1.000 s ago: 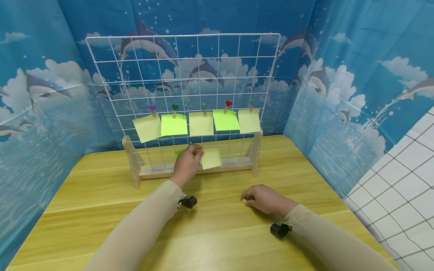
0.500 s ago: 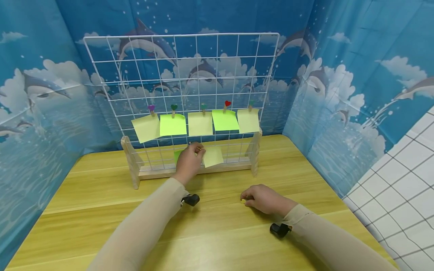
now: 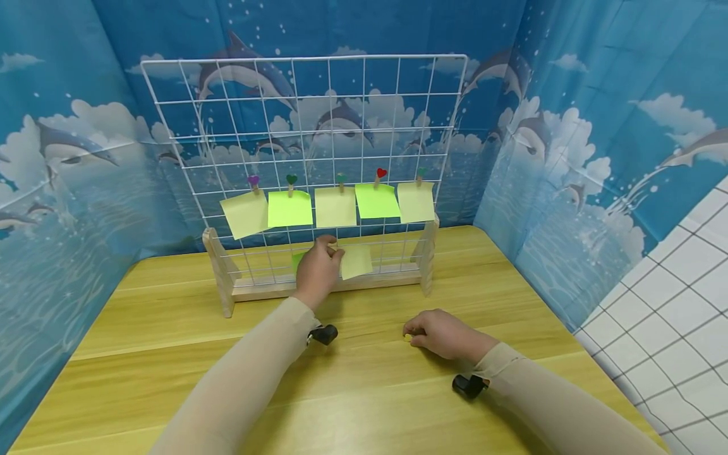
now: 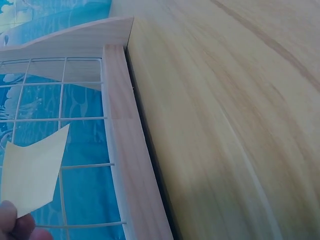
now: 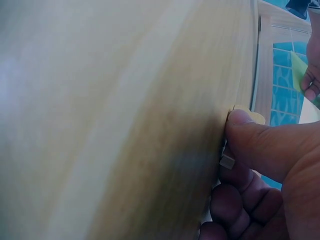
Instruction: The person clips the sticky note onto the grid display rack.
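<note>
My left hand (image 3: pixel 317 270) is at the lower part of a white wire grid (image 3: pixel 347 114), pinching a pale yellow sticky note (image 3: pixel 356 262) by its left side. In the left wrist view the note (image 4: pixel 35 170) lies over the wires, with fingertips (image 4: pixel 22 227) at its corner. A bright green note (image 3: pixel 297 258) shows partly behind this hand. Low over the table, my right hand (image 3: pixel 442 333) pinches a small wooden clothespin (image 5: pixel 227 161) with a yellow heart (image 5: pixel 257 118). Thumb and fingers cover most of the clothespin.
Above hangs a row of several yellow and green notes, among them a green one (image 3: pixel 290 209), each under a heart clothespin such as the red one (image 3: pixel 381 174). Wooden feet (image 3: pixel 220 272) hold the grid on the table (image 3: pixel 352 404). Dolphin-print curtains (image 3: pixel 569 126) stand behind and beside.
My left hand and its pale yellow note have shifted slightly right and up against the grid. My right hand stays in place with the clothespin.
</note>
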`<state>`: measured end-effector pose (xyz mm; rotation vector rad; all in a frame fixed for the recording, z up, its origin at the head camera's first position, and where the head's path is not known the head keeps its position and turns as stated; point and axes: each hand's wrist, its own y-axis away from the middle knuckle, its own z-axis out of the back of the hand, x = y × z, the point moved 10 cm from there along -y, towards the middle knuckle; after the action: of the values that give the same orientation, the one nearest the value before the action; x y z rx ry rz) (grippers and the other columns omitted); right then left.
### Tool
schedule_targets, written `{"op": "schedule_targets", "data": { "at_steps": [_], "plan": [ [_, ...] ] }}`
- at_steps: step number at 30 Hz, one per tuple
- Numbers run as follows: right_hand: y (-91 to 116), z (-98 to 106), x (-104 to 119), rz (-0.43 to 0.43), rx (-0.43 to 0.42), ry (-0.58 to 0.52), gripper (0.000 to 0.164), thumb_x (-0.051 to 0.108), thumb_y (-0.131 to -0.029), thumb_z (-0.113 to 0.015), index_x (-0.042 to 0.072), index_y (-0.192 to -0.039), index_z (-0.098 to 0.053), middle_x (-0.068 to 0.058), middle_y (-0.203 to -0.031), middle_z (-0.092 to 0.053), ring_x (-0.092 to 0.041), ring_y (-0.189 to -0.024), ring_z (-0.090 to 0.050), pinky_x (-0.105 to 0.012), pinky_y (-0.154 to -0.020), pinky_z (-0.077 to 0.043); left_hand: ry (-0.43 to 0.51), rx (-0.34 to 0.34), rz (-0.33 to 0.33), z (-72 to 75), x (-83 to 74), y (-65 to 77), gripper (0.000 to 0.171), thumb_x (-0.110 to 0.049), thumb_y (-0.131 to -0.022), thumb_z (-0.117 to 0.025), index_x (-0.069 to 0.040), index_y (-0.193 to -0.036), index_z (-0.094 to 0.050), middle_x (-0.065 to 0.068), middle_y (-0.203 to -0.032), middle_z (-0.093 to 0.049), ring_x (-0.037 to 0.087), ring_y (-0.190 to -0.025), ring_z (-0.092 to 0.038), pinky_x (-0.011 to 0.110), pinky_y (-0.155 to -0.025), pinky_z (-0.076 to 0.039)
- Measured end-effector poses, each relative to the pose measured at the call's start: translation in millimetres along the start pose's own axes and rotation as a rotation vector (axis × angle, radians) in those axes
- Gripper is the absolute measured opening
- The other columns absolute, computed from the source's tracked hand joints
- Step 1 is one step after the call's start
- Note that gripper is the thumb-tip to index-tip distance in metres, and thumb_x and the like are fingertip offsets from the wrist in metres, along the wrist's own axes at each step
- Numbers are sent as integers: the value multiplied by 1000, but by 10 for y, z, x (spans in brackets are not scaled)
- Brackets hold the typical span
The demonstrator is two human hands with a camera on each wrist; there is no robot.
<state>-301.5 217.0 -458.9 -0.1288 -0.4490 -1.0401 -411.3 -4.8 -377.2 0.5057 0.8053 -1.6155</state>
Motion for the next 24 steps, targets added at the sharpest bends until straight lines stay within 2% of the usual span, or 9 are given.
{"op": "schedule_targets", "data": {
  "at_steps": [5,13,24],
  "plan": [
    [3,1,0,-2,-2,-5,15,14,-99,-73,17,-112,-79,6,-111,-76,-9,-99,-67,-39,-91,-57,-9,2,15,5,-17,-21,37,-31,-110,-59,-7,-138,-64,8,-114,-77,20,-77,-72,36,-64,-53],
    [15,5,11,3,-7,-3,16,14,-99,-72,16,-113,-79,4,-114,-76,-13,-104,-69,-41,-93,-58,-14,-7,43,-24,-15,-36,36,-31,-109,-58,-8,-137,-62,6,-110,-76,19,-73,-70,35,-62,-52],
    [12,14,28,15,-11,9,16,13,-99,-72,16,-113,-79,4,-112,-77,-11,-101,-69,-39,-91,-58,-25,-31,28,-15,-28,-34,32,-30,-109,-59,-8,-132,-63,7,-108,-78,19,-72,-70,35,-62,-53]
  ]
}}
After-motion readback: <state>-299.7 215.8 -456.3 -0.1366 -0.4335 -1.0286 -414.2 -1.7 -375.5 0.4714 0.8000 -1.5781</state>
